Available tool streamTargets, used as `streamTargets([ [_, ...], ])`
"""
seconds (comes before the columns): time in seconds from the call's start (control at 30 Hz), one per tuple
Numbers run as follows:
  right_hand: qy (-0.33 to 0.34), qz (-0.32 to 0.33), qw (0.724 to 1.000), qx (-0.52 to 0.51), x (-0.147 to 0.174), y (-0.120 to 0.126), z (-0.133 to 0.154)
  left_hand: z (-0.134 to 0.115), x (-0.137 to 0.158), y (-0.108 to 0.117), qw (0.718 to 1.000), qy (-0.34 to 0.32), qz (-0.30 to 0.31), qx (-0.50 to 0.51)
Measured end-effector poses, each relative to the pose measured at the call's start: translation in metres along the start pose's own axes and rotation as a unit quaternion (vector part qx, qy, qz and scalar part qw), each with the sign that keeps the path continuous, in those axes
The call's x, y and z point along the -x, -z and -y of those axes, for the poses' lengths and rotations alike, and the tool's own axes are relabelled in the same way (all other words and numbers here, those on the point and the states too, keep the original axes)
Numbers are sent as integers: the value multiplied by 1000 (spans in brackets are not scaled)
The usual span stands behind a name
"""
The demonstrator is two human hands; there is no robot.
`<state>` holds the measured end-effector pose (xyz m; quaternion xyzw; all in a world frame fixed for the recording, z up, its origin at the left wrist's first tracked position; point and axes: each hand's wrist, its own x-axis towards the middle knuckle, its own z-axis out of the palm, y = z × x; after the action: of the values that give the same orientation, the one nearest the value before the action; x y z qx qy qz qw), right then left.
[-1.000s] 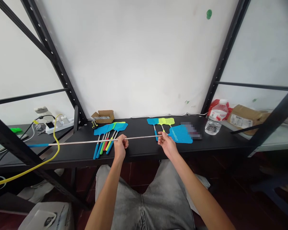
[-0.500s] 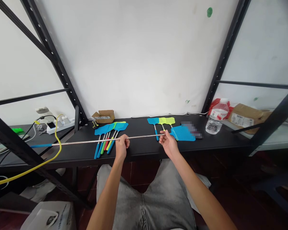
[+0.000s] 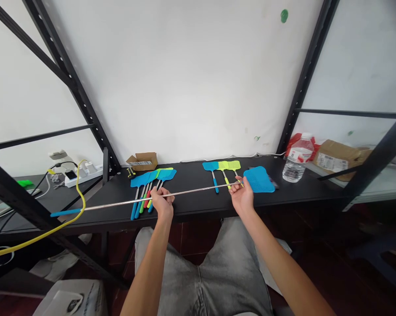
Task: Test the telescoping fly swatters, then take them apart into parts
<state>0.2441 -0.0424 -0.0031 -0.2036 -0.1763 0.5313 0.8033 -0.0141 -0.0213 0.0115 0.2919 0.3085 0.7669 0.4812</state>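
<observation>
Stretched across the black table is a long blue fly swatter [image 3: 258, 180], its metal rod pulled out to great length and its blue handle far to the left. My left hand [image 3: 163, 202] is closed around the middle of the rod. Near the swatter's head, my right hand [image 3: 242, 195] pinches the rod between thumb and fingers. Behind my left hand lies a fanned group of short fly swatters [image 3: 145, 179] with blue, green, red and yellow handles. Beyond the rod, left of my right hand, a blue fly swatter [image 3: 211, 166] lies beside two yellow-green fly swatters [image 3: 229, 166].
At the back left sits an open cardboard box [image 3: 141, 162]. A yellow cable [image 3: 83, 193] hangs before the handle end, near a power strip [image 3: 86, 174]. A water bottle [image 3: 298, 160] stands right, by a brown parcel [image 3: 337, 160]. Black shelf posts [image 3: 303, 83] flank the table.
The long swatter has shifted right, and its handle end has dropped lower. My right hand has moved right with the head; my left hand has moved slightly left, still around the rod.
</observation>
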Motion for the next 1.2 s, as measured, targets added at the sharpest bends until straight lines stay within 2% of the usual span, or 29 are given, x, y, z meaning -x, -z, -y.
streamTargets([
  [0.1,25,-12,1000,-1,-4,1,16,-2,1,-2,999,-1,-37,27],
  [0.27,89,-49,995,16,-15,4,53,-3,3,-3,998,-3,-46,39],
  [0.47,155,-112,982,7,-28,30,101,0,0,-1,998,-9,-42,36],
  [0.57,182,-131,974,11,-31,38,112,2,-1,0,999,-12,-35,27],
  [1.0,238,-146,955,97,-33,37,96,7,-2,-1,997,-29,-44,-47],
  [1.2,183,-103,971,115,-13,0,40,8,2,1,993,-58,19,-105],
])
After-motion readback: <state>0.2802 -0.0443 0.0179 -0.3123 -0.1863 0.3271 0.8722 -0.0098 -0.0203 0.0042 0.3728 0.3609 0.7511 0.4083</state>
